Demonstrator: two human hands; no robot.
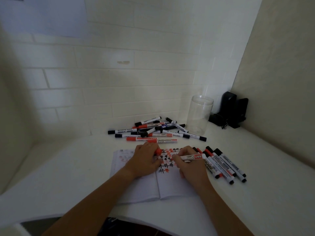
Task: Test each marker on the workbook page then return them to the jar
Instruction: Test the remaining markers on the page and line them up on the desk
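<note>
An open workbook [172, 186] lies on the white table, its upper right page covered with red and black hash marks. My right hand [190, 166] grips an uncapped red whiteboard marker [192, 157], tip pointing left onto the page. My left hand [144, 160] rests on the workbook and holds the red cap [158, 151] between its fingers. A clear jar [199, 114], with nothing visible inside, stands upright at the back right. A pile of several red, black and blue markers [153, 132] lies behind the book. A row of several capped markers [223, 165] lies right of my right hand.
A black device with cables [231, 113] stands in the back right corner beside the jar. White tiled walls close the table at the back and right. The table's curved front edge [136, 218] runs below the book.
</note>
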